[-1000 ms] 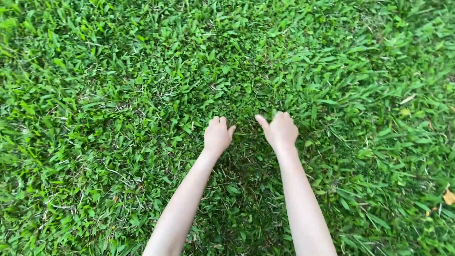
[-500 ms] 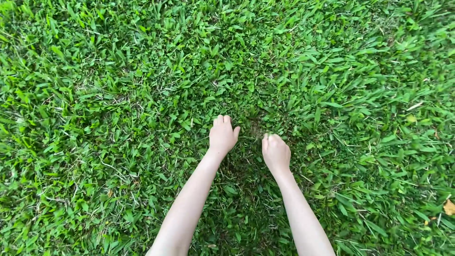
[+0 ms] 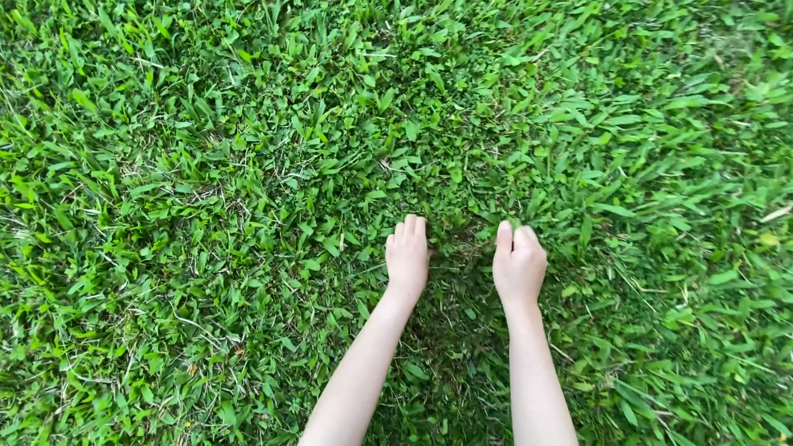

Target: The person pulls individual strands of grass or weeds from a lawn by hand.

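Both my bare arms reach forward over a lawn of broad-leaved green grass (image 3: 248, 206). My left hand (image 3: 407, 258) lies palm down with its fingers together and bent, the tips buried in the grass. My right hand (image 3: 519, 266) sits a hand's width to the right, curled into a loose fist around grass blades, thumb up along its left side. Between the two hands is a small dark gap (image 3: 462, 239) where low stems and a little soil show. The fingertips of both hands are hidden by leaves.
Dense grass with small clover-like weeds (image 3: 429, 124) spreads on every side. A few dry straw-coloured blades (image 3: 776, 213) lie at the right edge. No tools or containers are in view.
My right hand has gone from fingers spread to curled into the grass. My left hand has bent its fingers down. Both hands stayed close to the same patch.
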